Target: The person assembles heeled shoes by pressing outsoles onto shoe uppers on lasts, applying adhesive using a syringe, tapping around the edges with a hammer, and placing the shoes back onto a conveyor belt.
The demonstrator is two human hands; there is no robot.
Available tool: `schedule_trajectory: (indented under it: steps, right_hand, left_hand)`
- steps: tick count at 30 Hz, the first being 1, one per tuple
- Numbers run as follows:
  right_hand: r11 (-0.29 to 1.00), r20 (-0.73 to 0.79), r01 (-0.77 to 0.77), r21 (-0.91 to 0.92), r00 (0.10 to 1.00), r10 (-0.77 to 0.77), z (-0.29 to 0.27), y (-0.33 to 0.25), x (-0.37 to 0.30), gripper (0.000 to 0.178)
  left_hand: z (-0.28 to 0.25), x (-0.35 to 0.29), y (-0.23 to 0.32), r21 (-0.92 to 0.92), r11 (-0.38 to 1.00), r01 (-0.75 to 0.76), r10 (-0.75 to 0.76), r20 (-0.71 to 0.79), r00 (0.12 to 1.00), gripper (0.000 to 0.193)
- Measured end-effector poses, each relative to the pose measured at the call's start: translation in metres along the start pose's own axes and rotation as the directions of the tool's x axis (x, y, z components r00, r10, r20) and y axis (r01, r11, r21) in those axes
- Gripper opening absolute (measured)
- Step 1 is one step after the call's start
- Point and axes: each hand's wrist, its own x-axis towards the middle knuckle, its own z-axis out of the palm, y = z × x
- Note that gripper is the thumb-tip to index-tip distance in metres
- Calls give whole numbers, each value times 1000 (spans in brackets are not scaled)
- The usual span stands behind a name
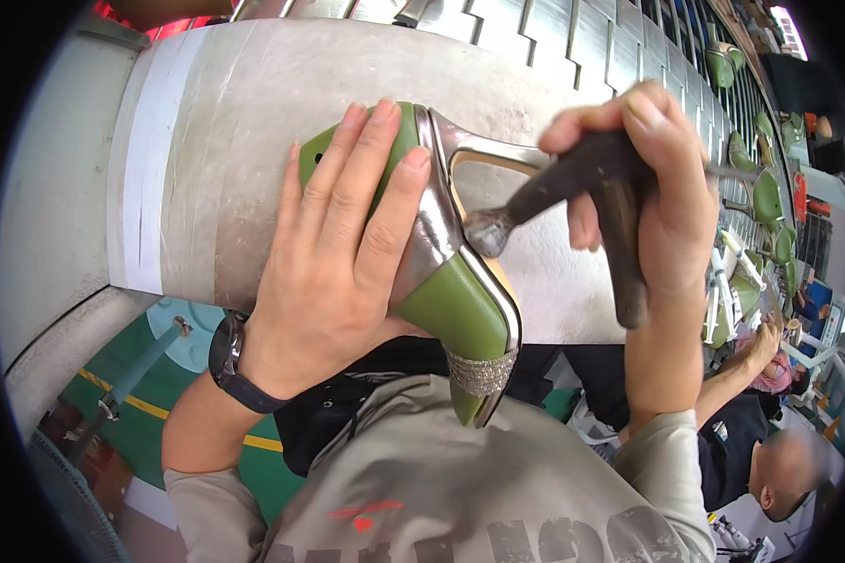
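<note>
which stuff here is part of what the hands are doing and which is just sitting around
In use:
- green shoe last with silver upper, pressed down by the left hand
- dark hammer, held in the right hand, its head at the silver upper
- grey work surface under the shoe

Lying about:
- row of green lasted shoes on the rack at right
- another person seated at lower right

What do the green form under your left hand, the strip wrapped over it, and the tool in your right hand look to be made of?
Green shoe last: looks like hard plastic, smooth with a dull sheen. Silver strap: probably metallic-finish leather or synthetic, mirror-bright and creased. Hammer: worn dark handle, likely wood; its grey scuffed face looks like metal. Sparkly band: seemingly rhinestone mesh.
</note>
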Motion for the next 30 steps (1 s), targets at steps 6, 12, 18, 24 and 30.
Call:
schedule_trajectory:
  steps: [6,12,18,24,30]
  right_hand:
    - [998,16,1,64,1000,-2,3,0,-9,29]
    - [995,176,5,-103,984,14,16,-21,2,28]
    - [992,76,16,-122,997,-7,17,-21,-14,26]
    - [923,-137,30,384,990,25,-11,46,-41,31]
    - [984,-238,91,150,970,-53,-39,84,-87,30]
  left_hand:
    - [-7,-5,7,-25,999,25,-23,81,996,111]
    - [-15,-6,10,31,998,54,-56,57,997,120]
    - [-24,-12,13,48,998,47,-52,113,992,134]
    - [-26,-21,22,113,993,21,-31,88,996,133]
    - [-16,-30,30,325,946,-24,32,-18,999,111]
